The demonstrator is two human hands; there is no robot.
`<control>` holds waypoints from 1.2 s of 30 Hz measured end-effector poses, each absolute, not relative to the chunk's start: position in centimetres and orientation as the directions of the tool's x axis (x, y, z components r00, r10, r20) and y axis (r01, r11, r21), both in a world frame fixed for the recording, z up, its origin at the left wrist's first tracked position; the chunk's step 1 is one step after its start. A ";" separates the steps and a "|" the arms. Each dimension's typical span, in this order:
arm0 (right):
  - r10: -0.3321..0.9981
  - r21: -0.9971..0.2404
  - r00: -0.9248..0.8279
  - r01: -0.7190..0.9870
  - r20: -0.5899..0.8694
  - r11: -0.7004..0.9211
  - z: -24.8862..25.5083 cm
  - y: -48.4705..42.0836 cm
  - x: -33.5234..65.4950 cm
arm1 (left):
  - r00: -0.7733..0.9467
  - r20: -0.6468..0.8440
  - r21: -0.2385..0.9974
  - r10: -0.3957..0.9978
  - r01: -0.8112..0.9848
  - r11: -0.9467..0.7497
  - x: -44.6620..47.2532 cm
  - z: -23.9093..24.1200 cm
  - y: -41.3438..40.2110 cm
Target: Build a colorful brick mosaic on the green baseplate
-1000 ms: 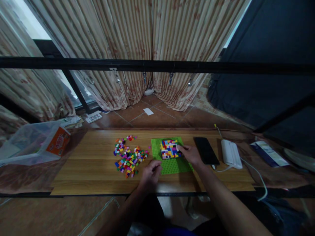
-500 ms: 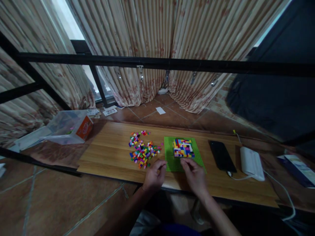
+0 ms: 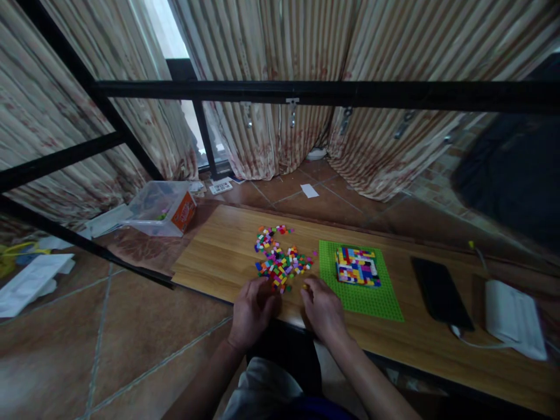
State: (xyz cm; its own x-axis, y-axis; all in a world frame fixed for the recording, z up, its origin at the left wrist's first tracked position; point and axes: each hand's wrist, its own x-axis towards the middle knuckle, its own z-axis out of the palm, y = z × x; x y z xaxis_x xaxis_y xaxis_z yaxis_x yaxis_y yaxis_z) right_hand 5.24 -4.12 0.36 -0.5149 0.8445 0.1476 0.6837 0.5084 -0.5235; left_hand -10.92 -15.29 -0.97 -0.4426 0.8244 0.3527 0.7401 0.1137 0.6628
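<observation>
A green baseplate (image 3: 385, 297) lies on the wooden table (image 3: 219, 256), with a square block of many-coloured bricks (image 3: 356, 266) built on it. A loose pile of small coloured bricks (image 3: 280, 259) lies to its left. My left hand (image 3: 251, 309) rests at the table's front edge just below the pile, fingers curled. My right hand (image 3: 321, 306) is beside it, between the pile and the baseplate, with a small yellow brick (image 3: 306, 286) at its fingertips; whether it grips the brick is unclear.
A black phone (image 3: 440, 294) and a white power bank (image 3: 511, 318) with a cable lie right of the baseplate. A clear plastic box (image 3: 160, 207) with an orange carton stands at the left. A black metal frame bar (image 3: 306, 93) crosses above. Curtains hang behind.
My right hand left the built block and drew back to the front edge near the pile. My view swung left, so everything shifted right in the picture.
</observation>
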 end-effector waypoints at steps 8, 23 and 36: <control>0.788 -0.496 -0.609 0.658 0.092 0.567 1.6 -2.6 1.7 | -0.393 0.342 0.614 0.854 0.781 0.113 -9.9 -1.3 -13.1; 0.994 -0.844 0.039 0.526 -0.099 -0.105 3.5 5.5 17.8 | -0.323 0.413 0.480 0.851 0.872 0.097 -10.4 -1.6 -11.3; 0.958 -0.810 -0.183 0.582 -0.220 -0.075 2.3 12.2 17.7 | -0.289 0.436 0.413 0.852 0.906 0.095 -10.4 -1.6 -11.1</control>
